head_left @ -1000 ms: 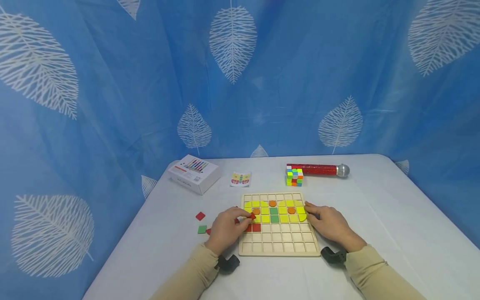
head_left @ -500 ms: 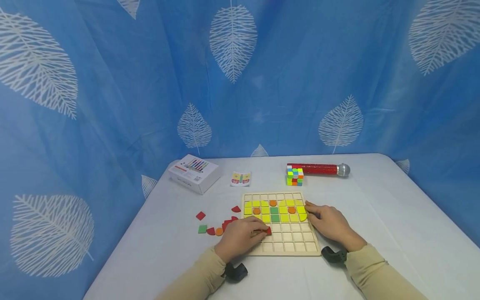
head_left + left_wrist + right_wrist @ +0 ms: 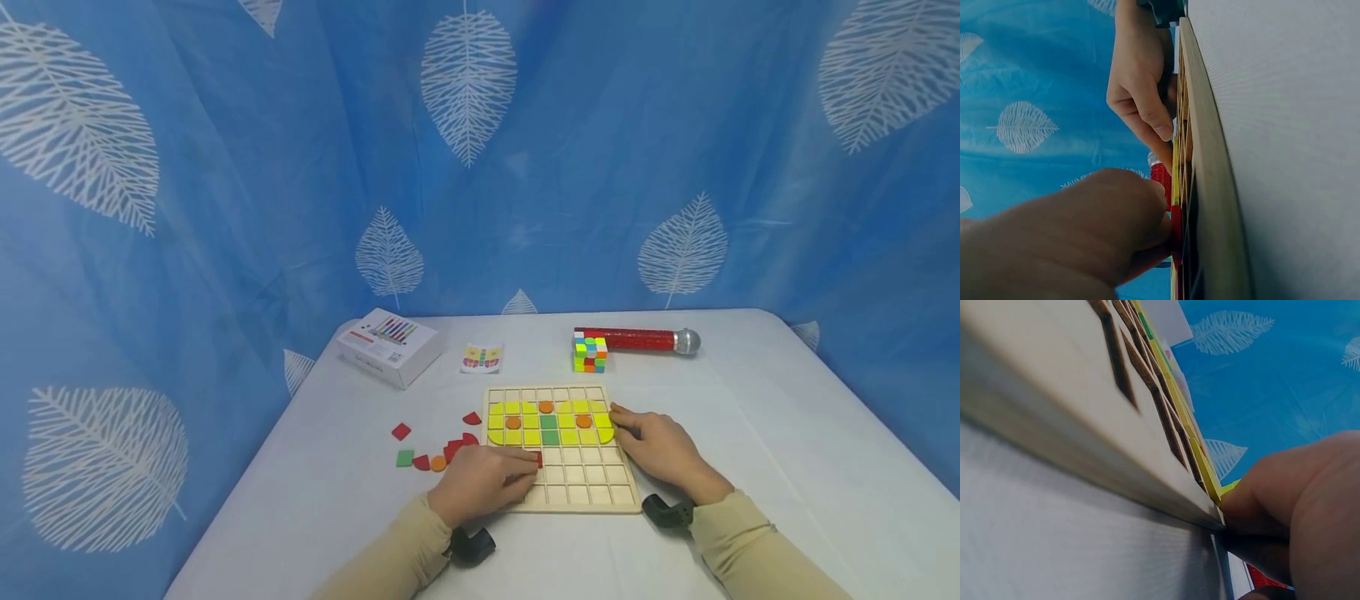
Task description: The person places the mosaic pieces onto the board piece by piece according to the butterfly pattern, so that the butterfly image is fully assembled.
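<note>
A wooden grid board (image 3: 558,507) lies on the white table, its far rows filled with yellow tiles (image 3: 497,422), two green squares (image 3: 549,429) and several orange discs (image 3: 546,407). My left hand (image 3: 483,479) reaches over the board's left side, fingertips pressing on a red square tile (image 3: 538,458) in a cell. The left wrist view shows this red tile (image 3: 1176,231) under the fingertips, low against the board. Other cells to the left are hidden by the hand. My right hand (image 3: 663,450) rests its fingertips against the board's right edge, close to a yellow tile.
Left of the board lie loose red pieces (image 3: 453,450), an orange disc (image 3: 438,463), a green square (image 3: 405,458) and a red square (image 3: 401,432). Farther back are a white box (image 3: 393,350), a pattern card (image 3: 482,358), a puzzle cube (image 3: 589,354) and a red microphone (image 3: 637,339).
My left hand has brought the red square tile rightward and nearer over the board, set it down into a cell, and its fingers have flattened over it. The right hand has stayed at the edge.
</note>
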`<state>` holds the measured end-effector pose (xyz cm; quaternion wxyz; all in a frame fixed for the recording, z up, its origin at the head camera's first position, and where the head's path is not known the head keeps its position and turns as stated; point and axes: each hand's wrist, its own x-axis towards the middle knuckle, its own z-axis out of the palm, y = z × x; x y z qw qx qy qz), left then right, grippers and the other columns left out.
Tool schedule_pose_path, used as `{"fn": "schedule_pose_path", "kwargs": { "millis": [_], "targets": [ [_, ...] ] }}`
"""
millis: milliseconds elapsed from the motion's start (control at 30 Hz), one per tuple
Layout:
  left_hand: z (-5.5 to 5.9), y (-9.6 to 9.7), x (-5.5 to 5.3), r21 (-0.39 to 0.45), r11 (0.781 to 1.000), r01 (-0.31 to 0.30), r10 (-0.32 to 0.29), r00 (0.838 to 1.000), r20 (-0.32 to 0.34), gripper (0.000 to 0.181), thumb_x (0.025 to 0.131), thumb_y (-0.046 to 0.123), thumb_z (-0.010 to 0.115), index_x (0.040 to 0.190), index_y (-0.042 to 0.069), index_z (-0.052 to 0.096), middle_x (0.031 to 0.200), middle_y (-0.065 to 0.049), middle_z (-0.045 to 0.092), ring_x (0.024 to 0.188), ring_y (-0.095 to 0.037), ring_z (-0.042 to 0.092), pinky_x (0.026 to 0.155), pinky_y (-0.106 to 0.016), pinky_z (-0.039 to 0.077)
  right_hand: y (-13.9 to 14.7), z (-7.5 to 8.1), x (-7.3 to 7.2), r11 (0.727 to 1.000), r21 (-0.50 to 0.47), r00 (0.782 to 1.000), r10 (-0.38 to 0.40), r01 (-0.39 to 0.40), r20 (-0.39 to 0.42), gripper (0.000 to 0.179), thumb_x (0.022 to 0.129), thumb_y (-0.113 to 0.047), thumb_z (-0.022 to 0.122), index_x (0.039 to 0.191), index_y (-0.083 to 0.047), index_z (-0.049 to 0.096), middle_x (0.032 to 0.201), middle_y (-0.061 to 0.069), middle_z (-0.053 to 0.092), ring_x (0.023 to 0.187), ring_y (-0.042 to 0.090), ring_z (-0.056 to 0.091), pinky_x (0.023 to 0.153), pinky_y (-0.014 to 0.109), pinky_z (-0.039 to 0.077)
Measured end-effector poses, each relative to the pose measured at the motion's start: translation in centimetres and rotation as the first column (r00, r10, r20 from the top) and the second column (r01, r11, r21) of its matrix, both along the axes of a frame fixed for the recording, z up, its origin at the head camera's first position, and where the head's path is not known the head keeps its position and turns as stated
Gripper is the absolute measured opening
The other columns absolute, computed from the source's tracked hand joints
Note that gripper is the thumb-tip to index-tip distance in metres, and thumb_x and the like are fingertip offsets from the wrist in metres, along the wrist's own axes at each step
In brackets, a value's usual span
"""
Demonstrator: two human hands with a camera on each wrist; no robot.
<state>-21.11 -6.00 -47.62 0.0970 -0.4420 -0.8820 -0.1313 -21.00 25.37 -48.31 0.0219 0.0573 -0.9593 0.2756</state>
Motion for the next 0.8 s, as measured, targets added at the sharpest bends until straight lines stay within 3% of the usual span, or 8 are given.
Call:
{"fn": "schedule_pose_path", "kwargs": {
  "millis": [200, 433, 533, 600, 700, 800],
  "targets": [
    [-0.1, 0.0, -0.1, -0.029, 0.999, -0.029, 0.029, 0.999, 0.03, 0.032, 0.097, 0.041, 0.07, 0.126, 0.028, 0.075, 0.127, 0.013, 0.071, 0.116, -0.002, 0.068, 0.073, -0.007, 0.049, 0.0, 0.2, 0.0, 1.0, 0.006, 1.0, 0.006, -0.006, -0.012, 0.045, 0.102, -0.024, 0.059, 0.14, -0.001, 0.06, 0.149, 0.014, 0.056, 0.136, 0.046, 0.051, 0.105, 0.064, 0.045],
    [-0.2, -0.1, 0.0, -0.002, 0.999, -0.042, 0.042, 0.995, 0.089, 0.032, 0.097, 0.039, 0.07, 0.127, 0.029, 0.075, 0.128, 0.014, 0.072, 0.12, -0.003, 0.066, 0.082, -0.014, 0.054, 0.0, 0.1, 0.1, 1.0, 0.01, 1.0, 0.003, -0.003, -0.003, 0.045, 0.102, -0.024, 0.059, 0.141, -0.002, 0.06, 0.15, 0.013, 0.055, 0.136, 0.046, 0.051, 0.104, 0.063, 0.045],
    [0.2, -0.4, -0.1, 0.035, 0.996, -0.081, 0.078, 0.994, 0.075, 0.03, 0.097, 0.036, 0.071, 0.126, 0.028, 0.076, 0.125, 0.013, 0.073, 0.118, -0.005, 0.068, 0.084, -0.021, 0.057, 0.0, 0.0, 0.1, 1.0, 0.014, 1.0, 0.002, -0.002, -0.006, 0.044, 0.102, -0.025, 0.059, 0.141, -0.003, 0.061, 0.15, 0.012, 0.056, 0.136, 0.046, 0.051, 0.103, 0.062, 0.046],
    [0.4, -0.9, -0.2, 0.06, 0.988, -0.139, 0.137, 0.99, 0.044, 0.028, 0.096, 0.035, 0.072, 0.123, 0.027, 0.077, 0.12, 0.012, 0.075, 0.115, -0.007, 0.07, 0.085, -0.026, 0.058, 0.1, 0.0, 0.1, 1.0, 0.017, 1.0, 0.001, -0.001, -0.009, 0.044, 0.102, -0.025, 0.059, 0.14, -0.003, 0.061, 0.15, 0.013, 0.056, 0.136, 0.046, 0.051, 0.102, 0.062, 0.047],
    [0.7, -2.3, -0.6, 0.116, 0.953, -0.279, 0.278, 0.96, 0.023, 0.025, 0.094, 0.031, 0.075, 0.117, 0.024, 0.08, 0.114, 0.008, 0.077, 0.102, -0.01, 0.074, 0.079, -0.027, 0.059, 0.1, 0.0, 0.1, 1.0, 0.017, 1.0, 0.004, -0.004, -0.014, 0.044, 0.102, -0.025, 0.059, 0.14, -0.003, 0.061, 0.149, 0.012, 0.056, 0.136, 0.046, 0.052, 0.102, 0.062, 0.047],
    [0.8, -4.2, -1.1, 0.17, 0.883, -0.437, 0.429, 0.9, 0.081, 0.025, 0.092, 0.028, 0.078, 0.116, 0.021, 0.08, 0.112, 0.004, 0.078, 0.087, -0.012, 0.073, 0.073, -0.027, 0.059, 0.1, -0.1, 0.1, 1.0, 0.015, 1.0, 0.004, -0.004, -0.008, 0.045, 0.102, -0.024, 0.059, 0.141, -0.003, 0.061, 0.15, 0.012, 0.056, 0.136, 0.045, 0.052, 0.104, 0.062, 0.046]
  ]
}}
